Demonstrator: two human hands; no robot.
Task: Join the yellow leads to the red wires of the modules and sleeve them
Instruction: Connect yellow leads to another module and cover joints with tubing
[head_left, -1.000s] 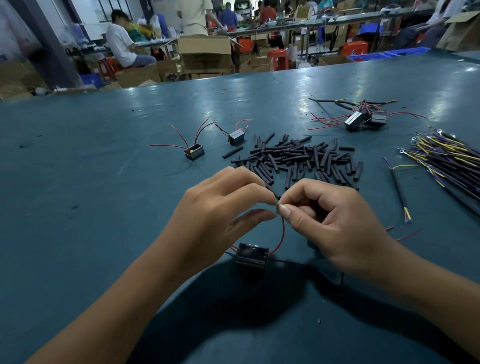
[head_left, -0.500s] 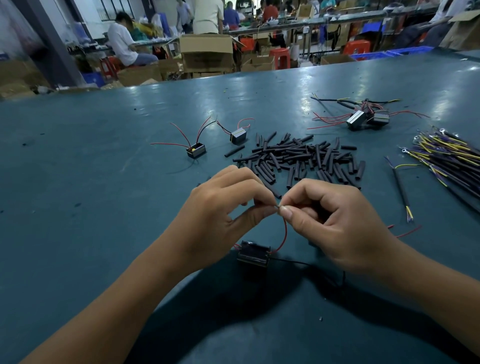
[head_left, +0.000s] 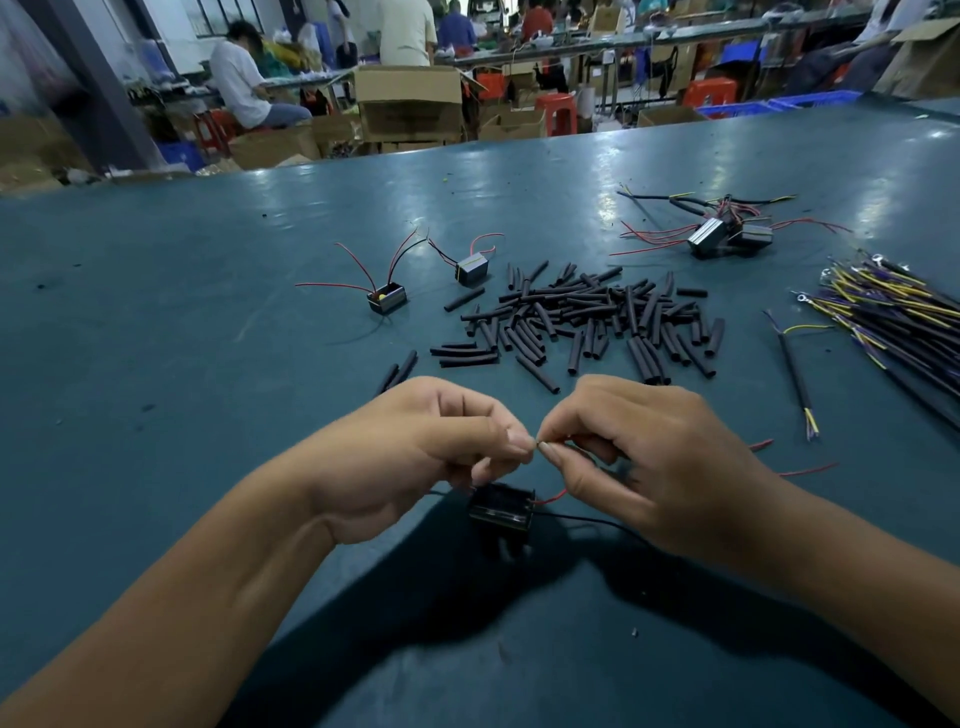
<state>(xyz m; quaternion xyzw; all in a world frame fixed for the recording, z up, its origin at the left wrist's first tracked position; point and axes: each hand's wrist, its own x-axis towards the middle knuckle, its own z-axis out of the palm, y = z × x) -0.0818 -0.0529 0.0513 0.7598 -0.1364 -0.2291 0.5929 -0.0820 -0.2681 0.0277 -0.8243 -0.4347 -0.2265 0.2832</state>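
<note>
Work surface: teal table (head_left: 156, 415), glossy, with light glare toward its far right. Beyond the far edge: stacked cardboard boxes (head_left: 410, 104); red plastic stools (head_left: 558, 111); blue crates (head_left: 810, 100), right. Seated person in white shirt (head_left: 239, 83) at a far-left bench. Several other people stand at a long bench (head_left: 675, 44) further back; details blurred.

Black module (head_left: 502, 508) lies near; its red wire (head_left: 551, 498) curves up rightward.
</note>
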